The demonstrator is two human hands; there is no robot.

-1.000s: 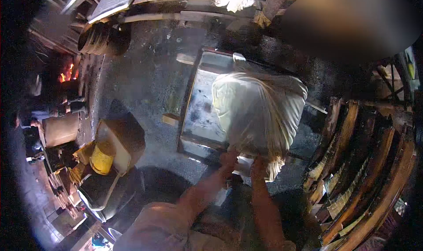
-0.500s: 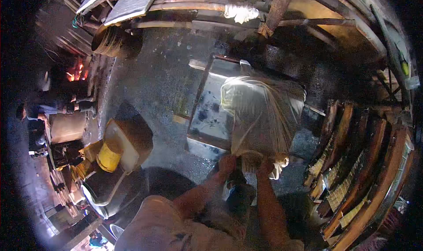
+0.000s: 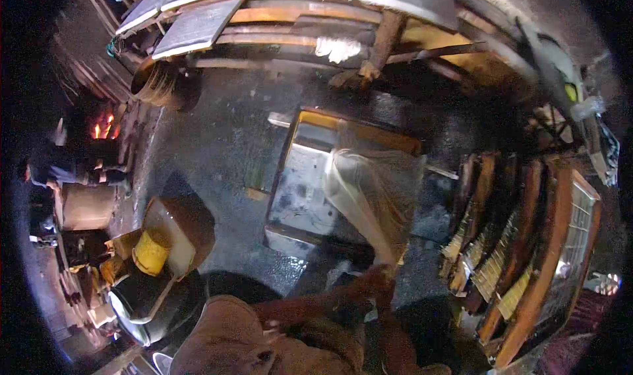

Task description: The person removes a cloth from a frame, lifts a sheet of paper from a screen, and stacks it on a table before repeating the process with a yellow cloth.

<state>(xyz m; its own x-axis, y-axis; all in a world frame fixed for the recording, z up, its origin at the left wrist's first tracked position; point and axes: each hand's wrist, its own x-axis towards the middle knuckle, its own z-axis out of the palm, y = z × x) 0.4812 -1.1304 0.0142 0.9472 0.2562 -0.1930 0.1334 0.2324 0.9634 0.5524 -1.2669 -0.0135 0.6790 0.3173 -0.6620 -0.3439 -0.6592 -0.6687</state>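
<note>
A thin, see-through cloth (image 3: 369, 184) lies over the right half of a shallow rectangular tray (image 3: 272, 207) on the floor. The near end of this cloth is gathered into a narrow bunch. Both hands meet at that bunch, closed on it just past the tray's near right corner. My left hand (image 3: 370, 281) reaches across from the left, its forearm nearly level. From below comes my right hand (image 3: 387, 284), pressed close to the left one. Single fingers are dark and hard to make out. The tray's left part shows a pale, wet-looking bottom with dark spots.
Slatted wooden racks (image 3: 521, 243) lean in a row on the right. On the left are a yellow bucket (image 3: 151, 252), a large dark tub (image 3: 142, 309) and a box-like container (image 3: 198, 227). Farther left, a fire (image 3: 105, 126) burns near another person (image 3: 62, 167). Wooden beams (image 3: 264, 39) run along the back.
My hands have come together and moved right and down, drawing the cloth's near end into a bunch. The raised, spread cloth now hangs lower and narrower, uncovering the tray's far edge.
</note>
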